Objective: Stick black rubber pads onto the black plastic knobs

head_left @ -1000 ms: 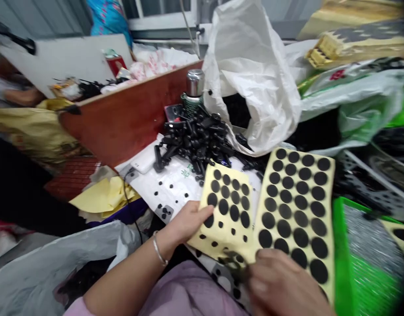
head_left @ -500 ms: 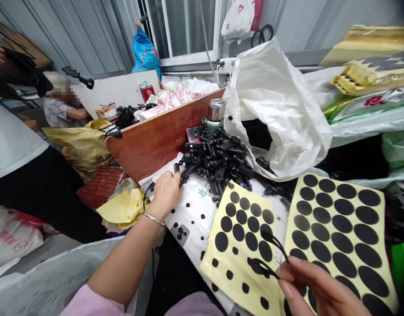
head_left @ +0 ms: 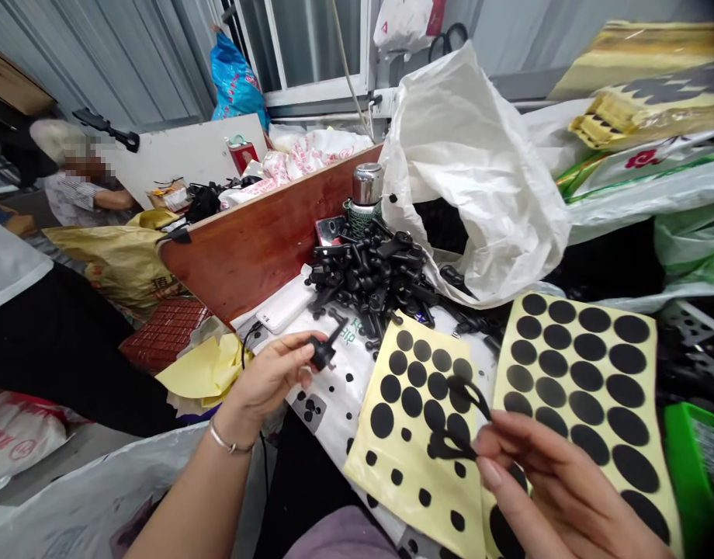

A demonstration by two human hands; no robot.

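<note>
My left hand (head_left: 268, 382) pinches a small black plastic part (head_left: 323, 351) with a thin arm sticking out, raised over the white printed sheet (head_left: 287, 365). A heap of similar black plastic parts (head_left: 374, 272) lies just beyond it. Between thumb and fingertips, my right hand (head_left: 558, 473) grips a black piece with two looped ends (head_left: 444, 446); I cannot tell its exact kind. Below the loops is a partly used yellow sheet of round black stickers (head_left: 386, 458). A fuller sticker sheet (head_left: 578, 334) lies to the right, partly covered by my right hand.
A reddish wooden board (head_left: 264, 233) stands behind the heap, near a metal-capped flask (head_left: 367, 185). An open white sack (head_left: 479, 233) rises at the back right. A green bin (head_left: 683, 458) is at the right edge. Two other people are at the left, one seated (head_left: 71, 186).
My left hand has drawn back from the heap towards me, bringing the black plastic part with it. My right hand keeps its hold on the looped piece. The view has shifted slightly.
</note>
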